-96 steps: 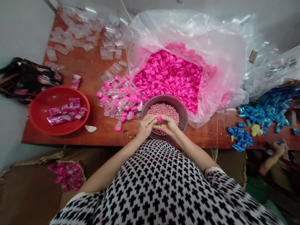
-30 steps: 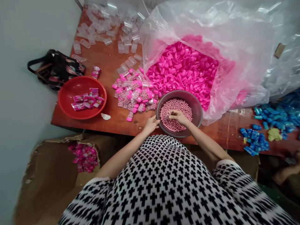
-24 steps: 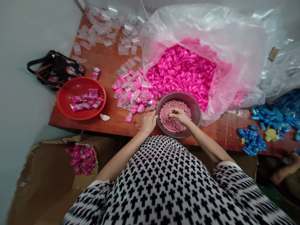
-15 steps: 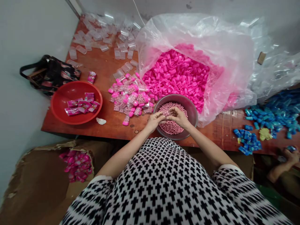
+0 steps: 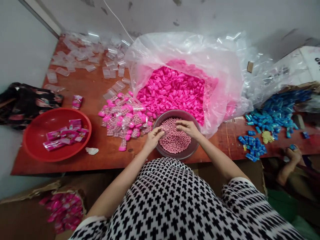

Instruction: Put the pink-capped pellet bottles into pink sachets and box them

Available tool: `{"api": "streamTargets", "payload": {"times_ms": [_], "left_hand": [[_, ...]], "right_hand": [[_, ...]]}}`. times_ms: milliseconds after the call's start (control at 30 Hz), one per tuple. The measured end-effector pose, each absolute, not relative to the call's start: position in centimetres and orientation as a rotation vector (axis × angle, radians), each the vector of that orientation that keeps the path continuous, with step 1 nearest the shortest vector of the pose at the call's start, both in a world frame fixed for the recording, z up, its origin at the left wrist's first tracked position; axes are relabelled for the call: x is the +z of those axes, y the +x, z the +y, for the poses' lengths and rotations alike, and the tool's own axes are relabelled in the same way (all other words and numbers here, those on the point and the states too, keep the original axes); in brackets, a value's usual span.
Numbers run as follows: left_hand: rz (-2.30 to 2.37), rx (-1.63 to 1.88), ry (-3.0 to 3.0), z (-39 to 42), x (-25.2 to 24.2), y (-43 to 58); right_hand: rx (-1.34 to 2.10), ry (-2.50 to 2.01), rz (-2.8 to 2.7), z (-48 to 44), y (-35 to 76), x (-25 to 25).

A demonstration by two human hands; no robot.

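Note:
My left hand (image 5: 153,138) is closed on a small clear container (image 5: 164,129) that seems to hold pink beads, over the left rim of a dark round bowl (image 5: 196,146). Many pink beads (image 5: 176,141) lie in that bowl. Above its right side hovers my right hand (image 5: 188,129), apart from the left, its fingers stretched out and nothing visible in them. Left of the bowl rests a heap of bead-filled clear containers with pink caps (image 5: 123,118). Behind the bowl, a large plastic bag (image 5: 222,60) lies open, full of loose pink caps (image 5: 172,91).
A red bowl (image 5: 32,140) with several pink packets stands at left, near a dark floral bag (image 5: 35,100). Empty clear containers (image 5: 75,56) lie at back left. Blue pieces (image 5: 277,113) are piled at right, near another person's hand (image 5: 293,154). Pink packets (image 5: 65,210) fill a carton below.
My hands have come apart: the left moved left with the clear container, while the right stays over the bowl without it. The whole view has shifted.

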State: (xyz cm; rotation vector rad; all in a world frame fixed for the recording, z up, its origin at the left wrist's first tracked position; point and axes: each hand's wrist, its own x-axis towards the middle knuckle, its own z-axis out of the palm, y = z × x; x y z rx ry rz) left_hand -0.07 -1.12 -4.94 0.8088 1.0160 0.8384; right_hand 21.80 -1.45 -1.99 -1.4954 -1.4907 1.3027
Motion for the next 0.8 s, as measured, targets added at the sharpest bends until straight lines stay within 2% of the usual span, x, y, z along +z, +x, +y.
{"api": "streamTargets", "payload": {"times_ms": [167,367,567,800], "left_hand": [[0.966,0.843,0.646,-0.6,-4.3,0.3],[0.939,0.870,0.514,0.3,-3.8,0.5],[0.924,0.900,0.463,1.6,-3.5,0.1],[0.865,0.917,0.439,1.9,-3.2,-0.3]], "right_hand": [[0.773,-1.901,-1.363,3.5,26.7,-3.5],[0.411,-2.048,-1.844,9.1,26.6,-3.4],[0.120,-1.894,-2.618,11.4,24.5,-3.7],[0.068,-1.698,-2.674,12.6,26.4,-3.7]]}}
